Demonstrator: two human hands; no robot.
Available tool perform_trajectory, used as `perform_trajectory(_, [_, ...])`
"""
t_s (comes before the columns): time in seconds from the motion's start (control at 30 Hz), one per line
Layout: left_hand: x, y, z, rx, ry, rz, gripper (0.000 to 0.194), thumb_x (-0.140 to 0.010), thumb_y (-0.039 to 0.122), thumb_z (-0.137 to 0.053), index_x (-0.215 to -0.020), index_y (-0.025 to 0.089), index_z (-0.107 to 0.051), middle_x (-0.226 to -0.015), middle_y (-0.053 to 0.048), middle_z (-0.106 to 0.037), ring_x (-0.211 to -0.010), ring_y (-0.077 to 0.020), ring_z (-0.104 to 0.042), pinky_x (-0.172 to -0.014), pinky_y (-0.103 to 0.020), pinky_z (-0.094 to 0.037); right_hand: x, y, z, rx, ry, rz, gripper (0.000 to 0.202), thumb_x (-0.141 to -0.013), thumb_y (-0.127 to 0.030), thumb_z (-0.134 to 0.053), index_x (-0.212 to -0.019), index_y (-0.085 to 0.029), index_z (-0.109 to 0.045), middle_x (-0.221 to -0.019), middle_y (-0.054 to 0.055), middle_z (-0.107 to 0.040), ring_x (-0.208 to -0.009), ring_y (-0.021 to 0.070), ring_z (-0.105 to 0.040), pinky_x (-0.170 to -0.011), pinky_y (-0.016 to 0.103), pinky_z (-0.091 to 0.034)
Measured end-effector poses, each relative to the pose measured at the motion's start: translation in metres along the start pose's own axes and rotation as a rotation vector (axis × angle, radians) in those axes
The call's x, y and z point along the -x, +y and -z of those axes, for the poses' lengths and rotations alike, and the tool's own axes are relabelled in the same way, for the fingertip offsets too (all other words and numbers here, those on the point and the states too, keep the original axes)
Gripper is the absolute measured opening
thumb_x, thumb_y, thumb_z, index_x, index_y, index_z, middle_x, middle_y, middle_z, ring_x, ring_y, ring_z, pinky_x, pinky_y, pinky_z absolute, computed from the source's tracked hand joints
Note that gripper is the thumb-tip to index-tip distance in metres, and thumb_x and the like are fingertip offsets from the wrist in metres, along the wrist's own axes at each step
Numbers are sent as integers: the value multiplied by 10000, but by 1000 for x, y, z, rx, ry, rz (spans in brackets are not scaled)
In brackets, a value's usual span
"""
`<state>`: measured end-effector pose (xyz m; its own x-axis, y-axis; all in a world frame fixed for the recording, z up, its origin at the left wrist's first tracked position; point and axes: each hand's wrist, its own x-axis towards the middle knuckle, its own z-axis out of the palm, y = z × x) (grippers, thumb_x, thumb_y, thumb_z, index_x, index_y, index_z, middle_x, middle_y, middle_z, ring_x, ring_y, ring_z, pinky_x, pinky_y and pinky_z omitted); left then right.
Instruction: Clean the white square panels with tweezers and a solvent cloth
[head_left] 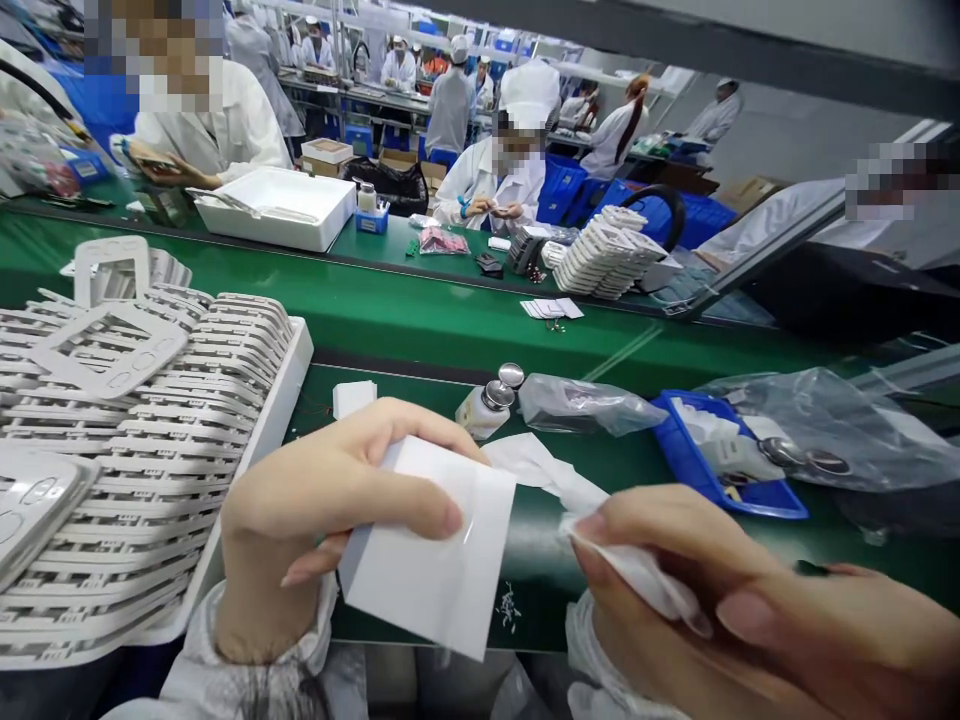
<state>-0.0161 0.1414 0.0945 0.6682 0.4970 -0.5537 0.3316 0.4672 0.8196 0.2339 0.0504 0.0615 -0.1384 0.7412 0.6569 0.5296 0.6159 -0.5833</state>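
Note:
My left hand [322, 490] is closed on a thin, square white panel [442, 575], thumb across its face and fingers behind. The panel is tilted, and its surface is smooth and slightly glossy. To the right, my right hand [720, 590] pinches a crumpled white wipe [637, 572] between thumb and fingers, apart from the panel. Behind the two hands a strip of white tissue [544, 465] lies on the green bench; whether it joins the wipe I cannot tell. Small white scraps [508, 607] are scattered on the bench below the panel.
At left, a white tray [289, 375] is packed with white plastic frames [187, 430]. Beyond my hands stand a pump bottle [484, 408], a plastic bag [592, 403] and a blue bin [679, 455] holding another bottle. Co-workers sit across the green line [420, 310].

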Motion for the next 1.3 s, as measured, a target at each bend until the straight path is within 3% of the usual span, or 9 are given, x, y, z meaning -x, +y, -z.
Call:
perform_trajectory(0.1, [-11, 5, -2, 2, 6, -26, 395, -710, 374, -706, -1060, 198, -660, -554, 15, -604, -239, -66, -379, -203, -149, -242, -14, 8, -4, -12, -82, 24, 416, -733, -19, -665, -931, -312, -445, -915, -43, -731, -658, 151, -697, -476, 223, -522])
perform_trajectory(0.23, [-22, 5, -4, -25, 47, -19, 407, -723, 346, -704, -1102, 213, -642, -614, 19, -626, -262, -62, -409, -223, -149, -257, -30, 13, -4, 3, -146, 116, 405, -731, 30, -654, -882, -273, -432, -929, -30, -740, -720, 138, -707, -543, 204, -554])
perform_trajectory(0.37, [-24, 4, -6, -33, 100, -10, 456, -716, 336, -712, -1148, 220, -619, -623, 30, -621, -275, -44, -393, -240, -136, -245, -30, 17, -15, -18, -19, 167, 412, -684, 63, -688, -822, -240, -444, -911, 8, -747, -733, 162, -707, -604, 272, -585])
perform_trajectory(0.5, [-24, 7, -8, -89, 101, 77, 517, -696, 369, -690, -1185, 236, -585, -543, 42, -582, -246, -74, -366, -190, -147, -196, -24, 17, -31, -47, 76, 96, 365, -715, 2, -692, -796, -256, -447, -837, -10, -747, -712, 191, -703, -601, 339, -587])
perform_trajectory(0.73, [-22, 8, -9, -126, 166, 84, 531, -667, 373, -707, -1169, 260, -575, -520, 60, -557, -245, -70, -352, -191, -145, -190, -27, 15, -35, -95, 57, 64, 375, -727, -1, -680, -813, -263, -426, -818, -19, -737, -691, 181, -684, -609, 329, -565])
perform_trajectory(0.83, [-21, 8, -9, -148, 204, 81, 533, -657, 386, -716, -1160, 271, -582, -526, 64, -547, -260, -72, -363, -202, -145, -202, -28, 14, -35, -101, -32, 43, 362, -755, -11, -661, -784, -264, -403, -814, -31, -730, -657, 157, -668, -552, 290, -541])
perform_trajectory(1.0, [-23, 8, -7, -178, 205, 50, 504, -655, 398, -699, -1135, 281, -601, -587, 53, -554, -297, -73, -379, -229, -156, -214, -25, 15, -35, -136, -13, 49, 363, -751, -10, -667, -797, -267, -414, -837, -22, -736, -683, 172, -671, -592, 321, -561])
perform_trajectory(1.17, [-25, 5, -5, -191, 228, 27, 514, -657, 418, -701, -1143, 282, -601, -768, 7, -617, -409, -96, -486, -288, -169, -267, -23, 17, -36, -127, -7, 35, 359, -739, -30, -688, -795, -272, -429, -837, -13, -742, -696, 198, -682, -605, 358, -570])
perform_trajectory(1.3, [-25, 4, -7, -201, 233, 45, 526, -662, 416, -701, -1158, 279, -592, -756, 12, -605, -415, -99, -482, -295, -172, -272, -22, 18, -38, -172, -2, 35, 370, -719, -14, -693, -814, -271, -444, -844, -4, -739, -699, 204, -678, -600, 360, -561])
